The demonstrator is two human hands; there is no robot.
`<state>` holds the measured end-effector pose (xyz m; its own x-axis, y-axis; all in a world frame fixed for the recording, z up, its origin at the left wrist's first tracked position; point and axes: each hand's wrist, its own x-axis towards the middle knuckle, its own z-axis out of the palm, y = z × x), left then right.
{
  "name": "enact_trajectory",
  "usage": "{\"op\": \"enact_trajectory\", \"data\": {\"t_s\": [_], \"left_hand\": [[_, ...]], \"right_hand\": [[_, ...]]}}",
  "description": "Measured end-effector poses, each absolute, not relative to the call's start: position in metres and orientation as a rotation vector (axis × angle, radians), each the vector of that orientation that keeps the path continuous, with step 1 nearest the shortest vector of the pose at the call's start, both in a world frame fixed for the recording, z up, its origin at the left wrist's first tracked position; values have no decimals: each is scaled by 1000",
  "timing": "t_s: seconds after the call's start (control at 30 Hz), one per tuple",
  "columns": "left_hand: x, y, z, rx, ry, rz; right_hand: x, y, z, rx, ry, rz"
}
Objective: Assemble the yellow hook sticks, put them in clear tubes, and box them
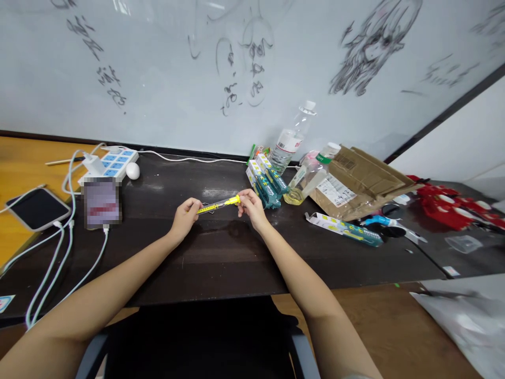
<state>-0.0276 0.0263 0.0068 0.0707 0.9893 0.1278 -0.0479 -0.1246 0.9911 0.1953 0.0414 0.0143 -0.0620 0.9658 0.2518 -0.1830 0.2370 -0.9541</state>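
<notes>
Over the dark desk, a slim clear-and-yellow tube (216,206) is held nearly level between both hands, its right end slightly higher. My left hand (187,215) pinches the left end, where a yellow strip with dark marks shows. At the other end, the fingers of my right hand (250,206) close on the solid yellow tip. What kind of thing the tube is, I cannot make out. Just beyond my right hand lie several teal-and-white boxes (267,180). A similar long box (343,229), its left end flap open, lies further right.
Behind the boxes stand a water bottle (287,145) and a bottle with yellowish liquid (311,173). A brown parcel (355,181), scissors (390,226) and red items (450,208) fill the right. Leftward are a power strip (114,163), phones (38,209) and trailing cables. A whiteboard (165,95) backs the desk.
</notes>
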Motion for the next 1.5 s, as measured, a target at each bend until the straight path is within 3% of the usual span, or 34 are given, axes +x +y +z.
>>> {"op": "enact_trajectory", "data": {"t_s": [0.8, 0.93, 1.17, 1.3, 1.5], "left_hand": [[-28, 25, 10, 1170, 969, 1266], [-28, 26, 11, 1140, 959, 1260], [-27, 26, 12, 1131, 962, 1264], [-28, 27, 11, 1153, 960, 1248], [-29, 28, 9, 1183, 979, 1252]], "right_hand": [[190, 33, 24, -819, -1199, 1084], [200, 42, 16, -1023, -1294, 848], [211, 44, -2, -1547, -2058, 50], [212, 49, -8, -1609, -2121, 0], [220, 53, -7, -1609, -2011, 205]]}}
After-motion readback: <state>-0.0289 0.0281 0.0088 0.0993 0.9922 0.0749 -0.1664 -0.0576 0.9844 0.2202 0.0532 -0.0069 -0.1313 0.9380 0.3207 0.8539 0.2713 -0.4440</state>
